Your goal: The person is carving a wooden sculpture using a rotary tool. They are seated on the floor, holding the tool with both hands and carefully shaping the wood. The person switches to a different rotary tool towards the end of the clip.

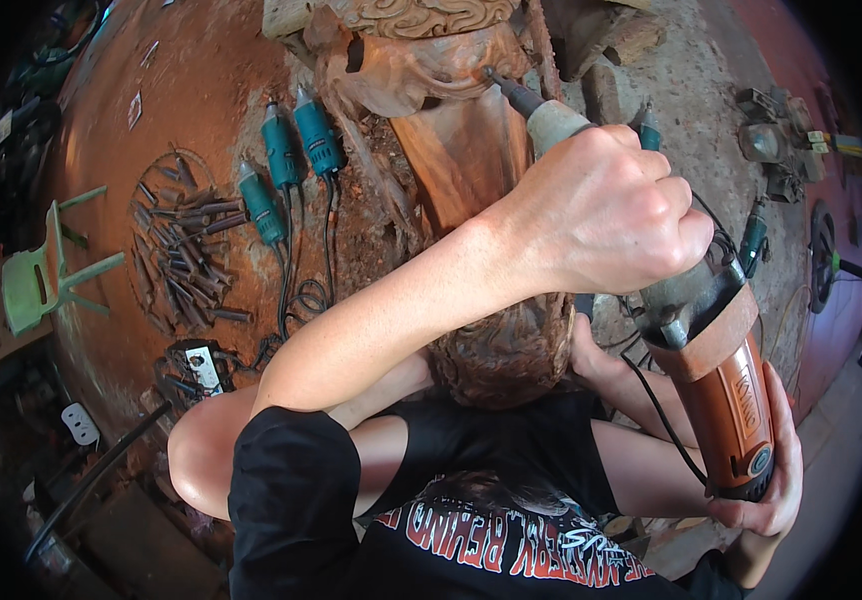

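My left hand is wrapped in a fist round the grey neck of a die grinder. The die grinder has an orange-brown body and slants up and to the left, its cable hanging by my leg. At its rear end my right hand cups the body, fingers along the far side. The thin tip touches or nearly touches the carved wood piece at the top, which has scrolled relief. Smoother brown wood runs towards me, and a rough carved part sits between my legs, partly behind my left forearm.
Several teal die grinders lie with their cables on the dusty ground. Left of them is a heap of dark slender tools. A power strip is near my left knee. Farther left stands a pale green chair.
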A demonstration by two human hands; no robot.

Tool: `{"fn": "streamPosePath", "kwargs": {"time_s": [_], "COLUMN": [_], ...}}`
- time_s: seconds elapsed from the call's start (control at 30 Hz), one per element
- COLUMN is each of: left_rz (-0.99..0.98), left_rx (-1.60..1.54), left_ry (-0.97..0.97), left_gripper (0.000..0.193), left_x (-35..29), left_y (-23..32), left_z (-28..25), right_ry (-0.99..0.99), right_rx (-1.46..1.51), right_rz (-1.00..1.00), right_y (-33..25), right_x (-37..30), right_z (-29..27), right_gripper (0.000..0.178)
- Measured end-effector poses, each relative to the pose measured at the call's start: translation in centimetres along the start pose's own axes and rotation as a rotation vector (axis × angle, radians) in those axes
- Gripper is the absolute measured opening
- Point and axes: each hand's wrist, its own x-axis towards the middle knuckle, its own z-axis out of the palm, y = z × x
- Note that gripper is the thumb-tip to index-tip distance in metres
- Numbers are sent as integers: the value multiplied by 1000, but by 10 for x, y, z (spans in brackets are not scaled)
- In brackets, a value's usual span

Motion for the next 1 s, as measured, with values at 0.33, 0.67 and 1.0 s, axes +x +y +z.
{"fn": "streamPosePath", "kwargs": {"time_s": [0.33,0.67,1.0], "left_rz": [-6,-25,-46], "left_rx": [-9,-14,-25], "left_ry": [-13,-16,15], "left_gripper": [12,16,17], "left_x": [-4,-8,-8], "left_y": [4,4,2], "left_z": [-9,-20,-30], "right_ry": [-1,-62,-115], "right_rx": [29,-60,-63], "right_rz": [13,-6,-126], "right_y": [2,-3,-3], "right_x": [-3,-4,-1], "right_z": [1,-4,-4], "right_gripper": [132,130,124]}}
